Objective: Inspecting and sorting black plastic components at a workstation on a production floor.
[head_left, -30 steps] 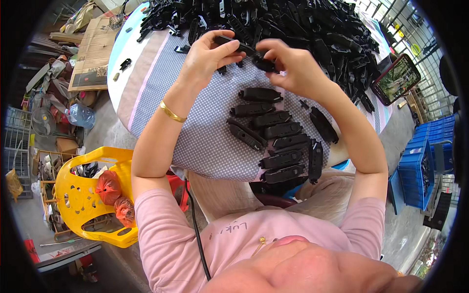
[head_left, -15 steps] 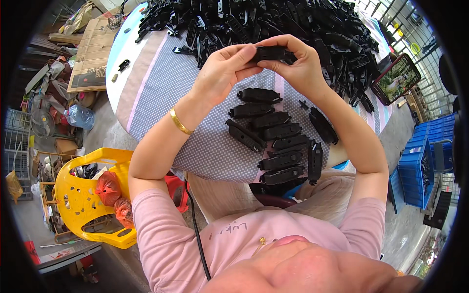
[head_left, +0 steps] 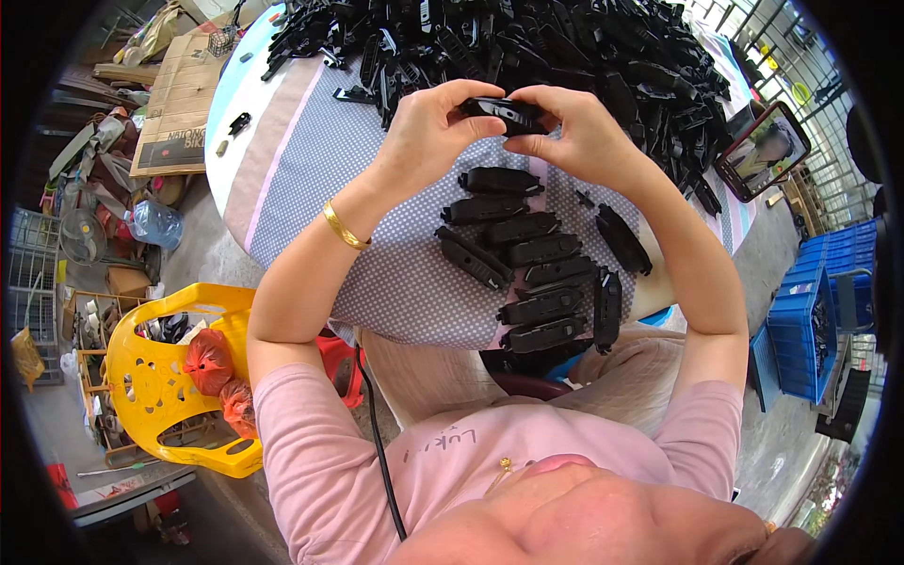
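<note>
Both my hands hold one elongated black plastic part (head_left: 506, 113) above the table, between the big heap and the small group. My left hand (head_left: 435, 132) has its thumb and fingers closed on the part's left end. At the right end, my right hand (head_left: 576, 132) grips it with thumb below and fingers above. Closer to me lie several similar black parts (head_left: 544, 249) on the cloth, some side by side, with one (head_left: 622, 239) slanting at the right. Beyond my hands spreads a large heap of black plastic pieces (head_left: 527, 42). What exactly the part is I cannot tell.
A dotted cloth (head_left: 320, 212) covers the round table. A phone (head_left: 765, 153) with a lit screen stands at its right edge. On the left are a yellow plastic chair (head_left: 141, 377) with red bags (head_left: 207, 363) and a cardboard box (head_left: 179, 104). Blue crates (head_left: 800, 320) stand at right.
The held part has turned so that a shinier face shows. My hands have come slightly lower and shifted their grip, the right fingers now wrapped over its end. The phone's picture differs.
</note>
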`<action>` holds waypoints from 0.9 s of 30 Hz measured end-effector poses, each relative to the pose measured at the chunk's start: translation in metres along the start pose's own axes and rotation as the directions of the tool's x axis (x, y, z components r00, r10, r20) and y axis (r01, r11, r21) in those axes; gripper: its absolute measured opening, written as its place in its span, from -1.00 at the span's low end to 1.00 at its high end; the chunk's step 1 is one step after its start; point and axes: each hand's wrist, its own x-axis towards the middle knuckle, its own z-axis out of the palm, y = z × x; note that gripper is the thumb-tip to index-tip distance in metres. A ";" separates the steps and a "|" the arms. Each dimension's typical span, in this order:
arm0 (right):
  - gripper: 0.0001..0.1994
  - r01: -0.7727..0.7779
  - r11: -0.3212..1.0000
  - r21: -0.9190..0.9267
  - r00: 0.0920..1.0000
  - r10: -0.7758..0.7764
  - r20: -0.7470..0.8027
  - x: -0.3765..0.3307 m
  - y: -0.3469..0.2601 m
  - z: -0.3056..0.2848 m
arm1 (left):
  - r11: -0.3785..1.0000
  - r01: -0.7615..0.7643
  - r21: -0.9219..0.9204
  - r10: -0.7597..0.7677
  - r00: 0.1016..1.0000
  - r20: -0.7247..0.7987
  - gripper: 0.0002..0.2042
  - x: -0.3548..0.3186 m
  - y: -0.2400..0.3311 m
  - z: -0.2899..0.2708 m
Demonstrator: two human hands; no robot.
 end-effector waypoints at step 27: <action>-0.74 0.005 0.696 -0.718 0.978 -0.154 -0.142 0.012 0.034 0.001 | 0.601 -0.438 0.668 0.379 0.893 0.243 -0.70 0.044 -0.029 0.029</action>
